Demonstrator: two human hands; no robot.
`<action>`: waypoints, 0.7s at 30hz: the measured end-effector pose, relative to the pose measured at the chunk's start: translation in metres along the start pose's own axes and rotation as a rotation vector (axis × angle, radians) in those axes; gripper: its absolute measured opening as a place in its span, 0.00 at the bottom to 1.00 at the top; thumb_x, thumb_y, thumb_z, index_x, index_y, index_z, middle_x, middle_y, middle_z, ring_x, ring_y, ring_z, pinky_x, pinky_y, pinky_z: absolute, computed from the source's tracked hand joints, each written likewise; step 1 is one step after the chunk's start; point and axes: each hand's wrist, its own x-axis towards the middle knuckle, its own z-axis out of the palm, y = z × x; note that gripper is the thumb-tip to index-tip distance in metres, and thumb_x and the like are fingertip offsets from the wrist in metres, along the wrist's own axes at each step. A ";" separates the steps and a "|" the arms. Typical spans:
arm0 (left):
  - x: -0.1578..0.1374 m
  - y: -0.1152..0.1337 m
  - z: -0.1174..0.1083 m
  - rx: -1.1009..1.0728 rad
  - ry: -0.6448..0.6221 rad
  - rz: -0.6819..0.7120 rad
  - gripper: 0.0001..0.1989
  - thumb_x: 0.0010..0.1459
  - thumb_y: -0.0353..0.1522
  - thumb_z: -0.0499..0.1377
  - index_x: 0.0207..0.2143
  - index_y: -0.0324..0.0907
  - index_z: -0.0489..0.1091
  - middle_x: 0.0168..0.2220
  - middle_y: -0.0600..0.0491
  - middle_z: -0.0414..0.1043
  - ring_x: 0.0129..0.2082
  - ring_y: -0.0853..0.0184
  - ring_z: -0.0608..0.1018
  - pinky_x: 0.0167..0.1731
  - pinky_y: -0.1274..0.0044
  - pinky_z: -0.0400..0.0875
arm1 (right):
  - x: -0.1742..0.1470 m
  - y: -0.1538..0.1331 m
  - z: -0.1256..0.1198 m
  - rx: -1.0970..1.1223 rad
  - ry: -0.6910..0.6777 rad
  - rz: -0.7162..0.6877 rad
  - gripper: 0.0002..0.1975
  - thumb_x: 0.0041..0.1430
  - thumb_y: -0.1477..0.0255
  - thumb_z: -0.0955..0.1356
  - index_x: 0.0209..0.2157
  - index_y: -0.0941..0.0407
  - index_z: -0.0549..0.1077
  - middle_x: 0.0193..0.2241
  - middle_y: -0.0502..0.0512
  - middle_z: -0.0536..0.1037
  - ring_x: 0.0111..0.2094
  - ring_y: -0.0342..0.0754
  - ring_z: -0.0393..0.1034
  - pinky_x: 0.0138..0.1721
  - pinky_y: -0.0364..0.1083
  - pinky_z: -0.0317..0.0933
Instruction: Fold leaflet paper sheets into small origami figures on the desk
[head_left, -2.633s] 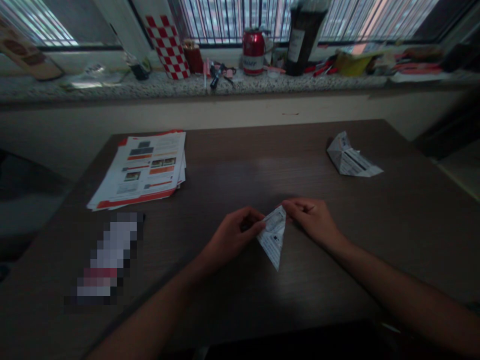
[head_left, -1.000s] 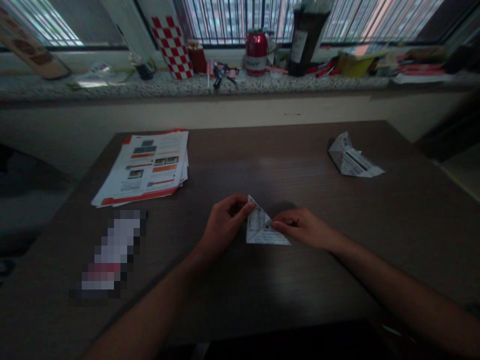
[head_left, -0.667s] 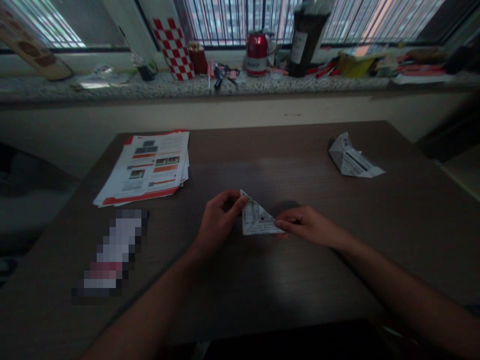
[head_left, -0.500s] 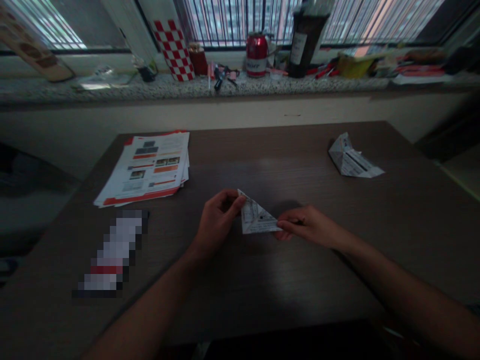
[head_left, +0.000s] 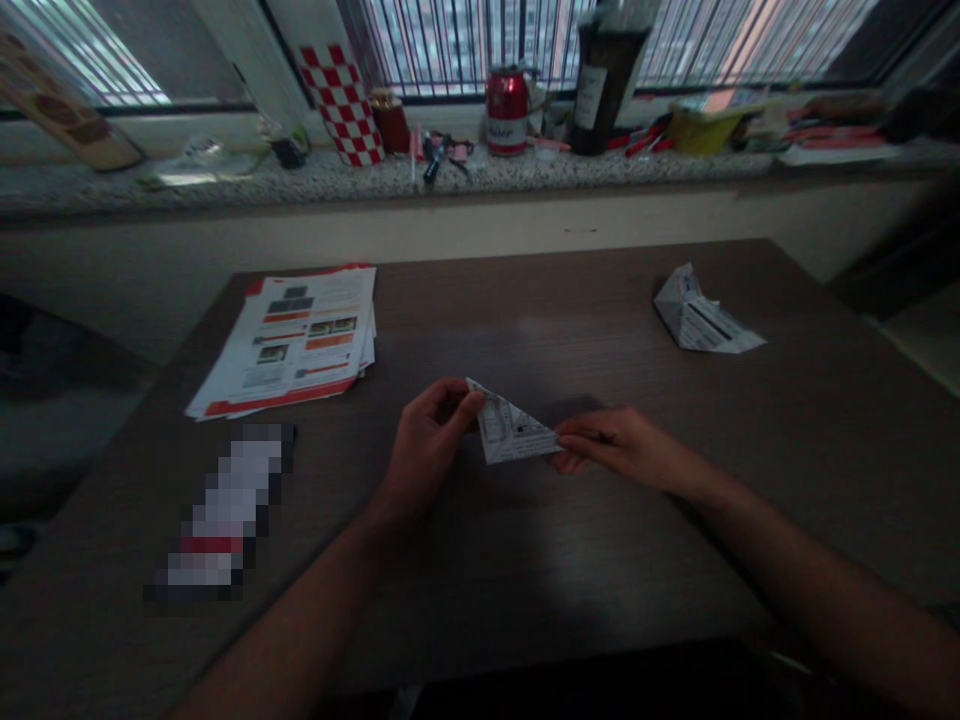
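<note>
A small triangle of folded printed paper point(head_left: 514, 430) is held between my two hands, over the middle of the brown table point(head_left: 480, 560). My left hand point(head_left: 435, 430) pinches its upper left corner, thumb on the near face. At the right corner, my right hand point(head_left: 611, 440) grips the tip between thumb and fingers. The fingers behind the paper are partly hidden. Farther off to the right lies another folded printed paper piece point(head_left: 705, 318), its left part standing up from the table.
A stack of printed sheets point(head_left: 296, 340) lies at the table's back left, with a blurred-out flat dark-edged object point(head_left: 225, 510) nearer me. Along the stone windowsill point(head_left: 247, 185) stand a red can point(head_left: 506, 112), a dark bottle point(head_left: 604, 90), a red-and-white checkered container point(head_left: 341, 105) and a yellow container point(head_left: 703, 130).
The folded paper has tilted slightly, its right corner rising a little with my right hand. Both hands keep their hold. The whole view has shifted slightly.
</note>
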 end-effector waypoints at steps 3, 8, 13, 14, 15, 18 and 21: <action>0.000 -0.002 -0.001 -0.006 -0.004 -0.003 0.13 0.65 0.43 0.66 0.41 0.42 0.74 0.38 0.53 0.78 0.38 0.64 0.81 0.40 0.74 0.78 | 0.000 0.000 -0.001 -0.025 0.007 0.007 0.18 0.71 0.57 0.68 0.44 0.57 0.82 0.35 0.56 0.86 0.35 0.48 0.81 0.39 0.47 0.74; -0.001 -0.003 0.001 0.091 -0.100 0.010 0.14 0.65 0.44 0.65 0.39 0.42 0.75 0.35 0.53 0.76 0.34 0.65 0.78 0.35 0.76 0.75 | 0.002 -0.003 0.008 -0.054 0.070 0.001 0.18 0.70 0.56 0.69 0.47 0.55 0.82 0.40 0.55 0.85 0.38 0.48 0.78 0.37 0.45 0.68; -0.004 -0.005 0.009 0.131 -0.207 0.015 0.13 0.67 0.43 0.63 0.37 0.42 0.75 0.35 0.52 0.77 0.34 0.66 0.78 0.34 0.76 0.73 | 0.008 -0.001 0.025 -0.022 0.090 0.030 0.17 0.69 0.56 0.70 0.44 0.55 0.82 0.36 0.54 0.84 0.34 0.47 0.76 0.34 0.45 0.65; -0.005 -0.006 0.011 0.140 -0.211 0.012 0.13 0.67 0.43 0.63 0.37 0.42 0.76 0.35 0.52 0.77 0.34 0.65 0.78 0.35 0.76 0.74 | 0.009 0.001 0.027 -0.046 0.093 0.030 0.17 0.69 0.56 0.69 0.42 0.55 0.82 0.34 0.53 0.83 0.33 0.47 0.75 0.33 0.45 0.64; -0.004 -0.006 0.012 0.149 -0.210 0.011 0.13 0.67 0.43 0.63 0.37 0.42 0.76 0.35 0.52 0.78 0.34 0.65 0.79 0.35 0.75 0.74 | 0.010 0.002 0.028 -0.072 0.100 0.030 0.17 0.69 0.56 0.69 0.41 0.55 0.82 0.33 0.53 0.82 0.32 0.47 0.74 0.33 0.45 0.63; -0.004 -0.009 0.014 0.166 -0.221 0.013 0.12 0.66 0.42 0.63 0.40 0.42 0.77 0.37 0.51 0.80 0.36 0.64 0.80 0.38 0.74 0.75 | 0.010 0.003 0.029 -0.134 0.146 0.036 0.18 0.69 0.56 0.68 0.37 0.55 0.82 0.29 0.51 0.80 0.29 0.45 0.71 0.30 0.45 0.60; -0.004 -0.010 0.015 0.151 -0.200 0.036 0.11 0.65 0.39 0.65 0.46 0.43 0.75 0.42 0.50 0.80 0.40 0.63 0.82 0.42 0.72 0.78 | 0.011 0.003 0.026 -0.133 0.202 0.038 0.19 0.69 0.56 0.68 0.32 0.56 0.80 0.26 0.51 0.77 0.28 0.45 0.69 0.29 0.44 0.58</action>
